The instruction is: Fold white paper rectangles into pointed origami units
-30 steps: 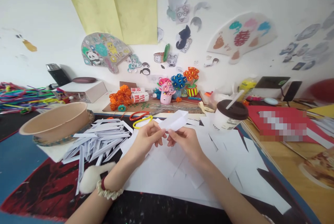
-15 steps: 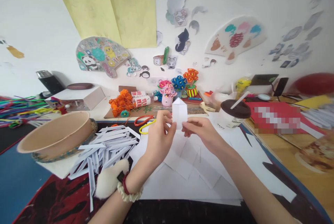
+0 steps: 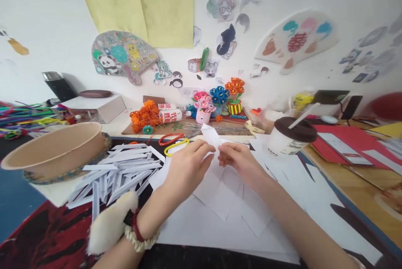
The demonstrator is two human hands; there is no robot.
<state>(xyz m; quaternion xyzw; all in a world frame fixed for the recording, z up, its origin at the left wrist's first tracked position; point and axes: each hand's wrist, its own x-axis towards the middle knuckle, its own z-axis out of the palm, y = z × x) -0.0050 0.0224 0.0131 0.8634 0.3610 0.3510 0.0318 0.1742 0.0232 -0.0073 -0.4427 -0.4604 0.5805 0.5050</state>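
Note:
A small folded piece of white paper point(image 3: 211, 135) stands tilted between my hands, its pointed top leaning left. My right hand point(image 3: 240, 161) pinches its lower right side between thumb and curled fingers. My left hand point(image 3: 191, 166) is closed about its lower left edge, fingers bent and thumb below them. The hands cover the paper's lower end. Beneath lie overlapping white sheets point(image 3: 216, 193). Left of my left forearm is a pile of folded paper strips point(image 3: 125, 172). A white fluffy object point(image 3: 111, 223) touches my left wrist.
A beige bowl point(image 3: 56, 152) stands at the left. On the right are a lidded cup point(image 3: 287, 139) with a straw and a phone point(image 3: 342, 147) on red paper. Behind are orange flowers point(image 3: 146, 116), potted craft flowers point(image 3: 204, 108) and yellow-handled scissors point(image 3: 176, 147).
The folded paper has tilted from upright to leaning left. My left hand has turned so its back faces up more, and my right hand has moved closer to it. The view has shifted slightly.

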